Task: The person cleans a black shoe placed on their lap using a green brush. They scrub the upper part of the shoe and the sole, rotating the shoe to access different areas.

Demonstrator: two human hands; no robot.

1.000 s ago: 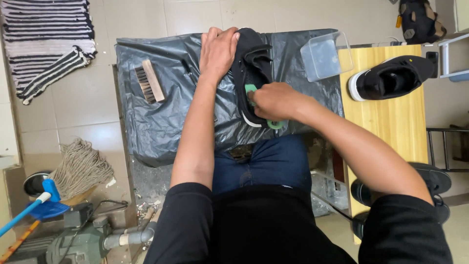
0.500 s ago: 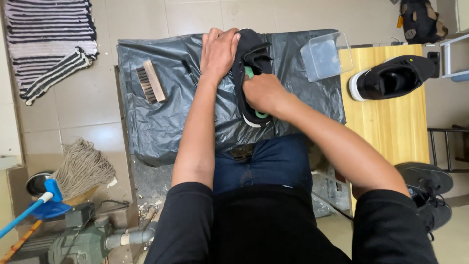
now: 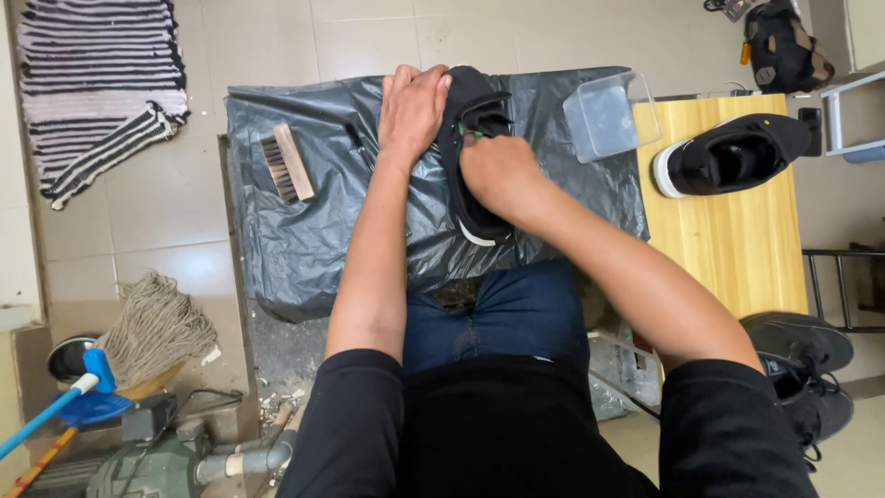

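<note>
**Two hands on a black shoe**

Head view: upper centre, the left hand (image 3: 413, 109) grips the black shoe (image 3: 472, 157) lying on the grey plastic sheet (image 3: 313, 221). The right hand (image 3: 498, 173) is closed around a small green tool (image 3: 477, 134), pressed against the shoe. A brush (image 3: 287, 164) lies to the left.

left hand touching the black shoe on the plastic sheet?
Touching. Head view: left hand lies flat over the black fabric shoe, pressing its toe end, no gap.
</note>
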